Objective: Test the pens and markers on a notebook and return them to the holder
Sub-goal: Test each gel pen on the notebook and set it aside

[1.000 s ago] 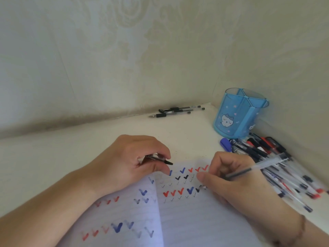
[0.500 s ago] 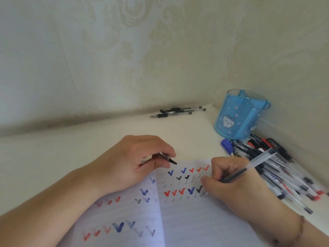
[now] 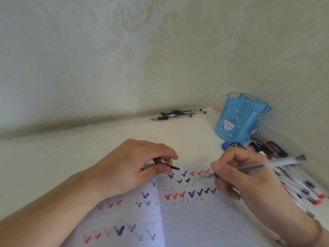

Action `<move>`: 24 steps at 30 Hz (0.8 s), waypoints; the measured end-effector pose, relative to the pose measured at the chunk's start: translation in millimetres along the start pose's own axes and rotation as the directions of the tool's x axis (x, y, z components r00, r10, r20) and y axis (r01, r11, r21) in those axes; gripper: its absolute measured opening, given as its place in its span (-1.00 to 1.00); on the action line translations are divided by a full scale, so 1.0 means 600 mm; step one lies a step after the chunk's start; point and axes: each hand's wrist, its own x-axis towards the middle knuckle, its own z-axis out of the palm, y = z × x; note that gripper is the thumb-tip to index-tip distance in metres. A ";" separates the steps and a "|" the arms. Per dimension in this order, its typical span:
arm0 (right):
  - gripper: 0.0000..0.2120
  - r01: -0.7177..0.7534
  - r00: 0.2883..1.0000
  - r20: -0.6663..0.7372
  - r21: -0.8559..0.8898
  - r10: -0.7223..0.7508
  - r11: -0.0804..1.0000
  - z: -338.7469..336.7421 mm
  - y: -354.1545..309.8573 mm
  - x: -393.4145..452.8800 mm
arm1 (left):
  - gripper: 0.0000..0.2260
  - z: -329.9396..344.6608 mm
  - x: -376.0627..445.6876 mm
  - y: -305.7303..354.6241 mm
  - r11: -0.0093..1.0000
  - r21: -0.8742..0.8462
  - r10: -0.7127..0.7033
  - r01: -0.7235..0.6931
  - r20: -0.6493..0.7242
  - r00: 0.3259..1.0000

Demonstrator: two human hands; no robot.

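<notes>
An open lined notebook [image 3: 187, 221] lies in front of me, covered with red, blue and black tick marks. My right hand [image 3: 238, 177] grips a clear pen [image 3: 267, 165] with its tip just above the top row of ticks on the right page. My left hand [image 3: 135, 166] rests on the notebook's upper left corner, pinching a clear pen cap [image 3: 165, 162] with a black clip. The blue pen holder [image 3: 240, 118], printed with a cat, stands at the back right and looks empty.
A heap of pens and markers [image 3: 288, 177] lies to the right of the notebook, below the holder. Three black pens [image 3: 178, 114] lie against the back wall. Walls close in at the back and the right.
My right hand has shifted up and right, taking the pen tip from the lower row of ticks to the top row. The left hand stays put with the cap.
</notes>
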 end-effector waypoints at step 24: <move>-0.70 0.157 0.987 0.045 -0.037 -0.156 0.987 0.033 -0.003 -0.022 | -0.71 0.008 -0.003 0.044 0.978 -0.173 0.097 -0.116 -0.117 0.988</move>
